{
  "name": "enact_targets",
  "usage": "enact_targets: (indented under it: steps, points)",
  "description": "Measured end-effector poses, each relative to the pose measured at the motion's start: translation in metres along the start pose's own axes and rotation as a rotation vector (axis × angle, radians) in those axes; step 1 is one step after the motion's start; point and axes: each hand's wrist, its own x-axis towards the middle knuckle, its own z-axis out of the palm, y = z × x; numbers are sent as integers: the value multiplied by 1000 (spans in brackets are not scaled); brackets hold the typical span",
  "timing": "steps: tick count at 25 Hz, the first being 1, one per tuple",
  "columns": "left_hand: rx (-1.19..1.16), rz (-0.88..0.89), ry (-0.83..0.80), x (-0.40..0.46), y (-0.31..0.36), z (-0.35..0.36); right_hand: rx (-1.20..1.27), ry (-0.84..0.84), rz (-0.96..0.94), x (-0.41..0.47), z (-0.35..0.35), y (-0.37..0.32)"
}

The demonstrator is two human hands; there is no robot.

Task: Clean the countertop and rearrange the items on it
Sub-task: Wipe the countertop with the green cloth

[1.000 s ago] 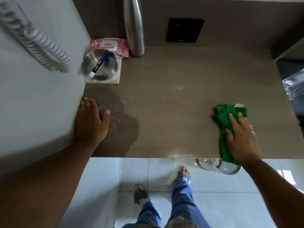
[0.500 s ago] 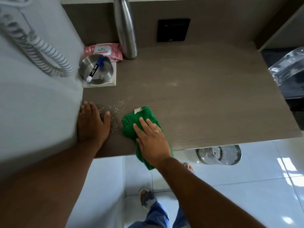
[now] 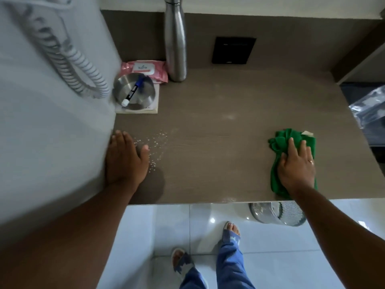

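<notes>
The brown countertop (image 3: 218, 142) fills the middle of the head view. My right hand (image 3: 296, 165) presses flat on a crumpled green cloth (image 3: 287, 138) near the counter's front right edge. My left hand (image 3: 124, 161) lies flat, fingers apart, at the front left beside the white wall. White crumbs (image 3: 156, 147) are scattered just right of that hand. At the back left a steel bowl (image 3: 143, 94) holding a blue marker (image 3: 133, 93) sits on a white pad (image 3: 155, 105), with a pink wipes pack (image 3: 150, 68) behind it and a tall steel bottle (image 3: 176, 42) to the right.
A coiled white cord (image 3: 77, 63) hangs on the left wall. A black socket plate (image 3: 233, 50) is set in the back panel. A perforated metal bin (image 3: 279, 212) stands on the tiled floor under the counter's edge, near my feet. A clear plastic bag (image 3: 370, 107) lies at right.
My right hand slid the green cloth left across the counter to near the crumbs, then back to the front right edge. My left hand stayed put.
</notes>
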Motion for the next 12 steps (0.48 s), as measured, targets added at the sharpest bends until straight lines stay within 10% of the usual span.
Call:
enact_targets:
  steps: [7,12]
  points:
    - [-45,-21,26,3,-9,6,-47,-96,-496,2,38,-225]
    - [-285,-10,62,-3,-13,-8,-23,-308,-962,-47,34,-237]
